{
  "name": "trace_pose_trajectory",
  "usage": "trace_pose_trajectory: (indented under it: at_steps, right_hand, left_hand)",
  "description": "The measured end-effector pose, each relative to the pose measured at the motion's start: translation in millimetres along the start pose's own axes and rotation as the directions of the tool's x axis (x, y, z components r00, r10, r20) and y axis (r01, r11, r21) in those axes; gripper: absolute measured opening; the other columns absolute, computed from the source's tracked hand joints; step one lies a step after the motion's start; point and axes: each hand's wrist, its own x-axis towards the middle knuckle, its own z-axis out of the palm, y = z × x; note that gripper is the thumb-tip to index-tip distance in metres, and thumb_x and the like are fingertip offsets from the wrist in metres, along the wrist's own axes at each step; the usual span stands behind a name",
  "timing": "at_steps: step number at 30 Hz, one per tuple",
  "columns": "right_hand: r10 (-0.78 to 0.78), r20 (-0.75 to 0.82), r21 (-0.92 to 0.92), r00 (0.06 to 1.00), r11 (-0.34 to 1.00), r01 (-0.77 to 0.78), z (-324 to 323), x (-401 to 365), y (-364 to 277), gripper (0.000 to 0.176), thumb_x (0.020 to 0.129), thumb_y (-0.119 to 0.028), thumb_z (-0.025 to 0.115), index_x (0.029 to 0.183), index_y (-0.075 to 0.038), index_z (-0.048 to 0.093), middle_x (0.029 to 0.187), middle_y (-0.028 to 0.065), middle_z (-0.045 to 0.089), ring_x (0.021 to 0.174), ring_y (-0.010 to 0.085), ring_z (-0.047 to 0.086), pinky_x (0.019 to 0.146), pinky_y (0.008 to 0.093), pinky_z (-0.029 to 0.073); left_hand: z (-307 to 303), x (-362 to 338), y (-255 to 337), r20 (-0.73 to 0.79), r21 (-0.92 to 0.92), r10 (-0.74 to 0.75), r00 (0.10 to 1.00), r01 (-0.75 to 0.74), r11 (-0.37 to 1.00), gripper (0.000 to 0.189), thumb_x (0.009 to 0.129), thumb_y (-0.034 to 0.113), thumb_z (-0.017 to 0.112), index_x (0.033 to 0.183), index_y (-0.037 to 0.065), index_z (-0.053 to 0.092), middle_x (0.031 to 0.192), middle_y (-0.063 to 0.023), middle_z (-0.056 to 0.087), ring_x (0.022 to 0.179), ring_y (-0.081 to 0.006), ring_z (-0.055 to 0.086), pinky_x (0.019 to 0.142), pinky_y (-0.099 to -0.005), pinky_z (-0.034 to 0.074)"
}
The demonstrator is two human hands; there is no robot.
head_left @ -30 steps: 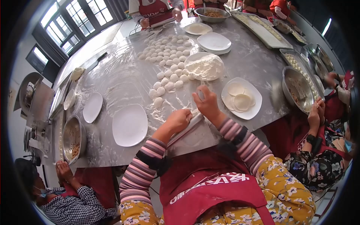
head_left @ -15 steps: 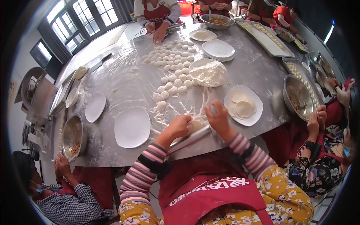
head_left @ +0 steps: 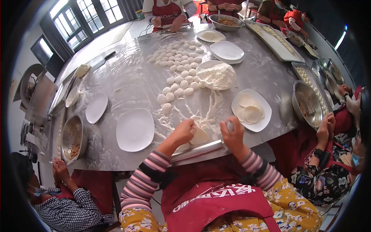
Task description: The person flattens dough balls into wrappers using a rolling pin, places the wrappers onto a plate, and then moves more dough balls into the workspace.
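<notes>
My left hand (head_left: 183,132) pinches the edge of a thin round dough wrapper (head_left: 199,137) near the table's front edge. To its right, my right hand (head_left: 233,133) is closed round a small rolling pin (head_left: 230,126), whose pale end shows above the fist. Just in front of me, a long metallic bar (head_left: 201,150) lies along the table edge. Beyond my hands, small flattened dough pieces (head_left: 179,92) spread over the floured table. A plate of flour (head_left: 216,75) stands beside them. Several finished wrappers (head_left: 252,113) lie on a white square plate (head_left: 262,124) at the right.
An empty white plate (head_left: 135,130) and a smaller one (head_left: 96,108) lie left. Metal bowls with filling stand at the left (head_left: 74,139) and right (head_left: 308,103). Stacked plates (head_left: 227,52) and a long tray (head_left: 281,48) are farther back. Co-workers stand round the table.
My right hand has moved right and slightly down with the rolling pin, away from the wrapper. The wrapper now shows more fully beside my left hand. A co-worker's hand across the table has shifted right.
</notes>
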Motion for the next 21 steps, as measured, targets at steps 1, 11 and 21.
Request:
trace_pose_trajectory:
  at_steps: [1, 11, 21]
  right_hand:
    - [0.072, -0.01, 0.033, 0.997, 0.997, -0.072, -7.2, -1.7, -8.4, 0.02, 0.076, -0.006, 0.065, 0.088, -0.005, 0.05, 0.067, 0.0192, 0.054, 0.06, 0.0412, 0.055, 0.049, 0.0418, 0.043]
    - [-0.075, 0.039, -0.084, 0.996, 0.993, 0.078, 36.8, 19.7, 25.9, 0.023, 0.075, -0.002, 0.067, 0.09, -0.004, 0.05, 0.075, 0.017, 0.055, 0.063, 0.0388, 0.055, 0.052, 0.0418, 0.042]
    - [0.141, 0.056, 0.163, 0.988, 0.975, -0.148, -25.3, -6.6, -17.9, 0.021, 0.075, 0.0, 0.068, 0.086, -0.004, 0.051, 0.067, 0.0115, 0.055, 0.053, 0.0234, 0.056, 0.049, 0.0297, 0.042]
  left_hand:
    - [-2.0, -3.2, -1.6, 0.009, -0.108, 0.005, 1.0, -0.004, 0.994, 0.018, 0.078, 0.014, 0.058, 0.09, 0.0, 0.06, 0.085, -0.0233, 0.062, 0.085, -0.0384, 0.059, 0.074, -0.0423, 0.046]
    - [-2.2, -11.3, 14.6, -0.097, 0.101, 0.0, 0.995, 0.01, 0.995, 0.016, 0.082, 0.012, 0.056, 0.083, -0.003, 0.059, 0.074, -0.0168, 0.061, 0.072, -0.0228, 0.059, 0.068, -0.0335, 0.047]
    - [-159.0, -64.4, -10.0, -0.468, 0.506, 0.023, 0.883, 0.246, 0.827, 0.024, 0.075, 0.015, 0.067, 0.091, 0.0, 0.06, 0.084, -0.0161, 0.062, 0.079, -0.0261, 0.061, 0.071, -0.0363, 0.049]
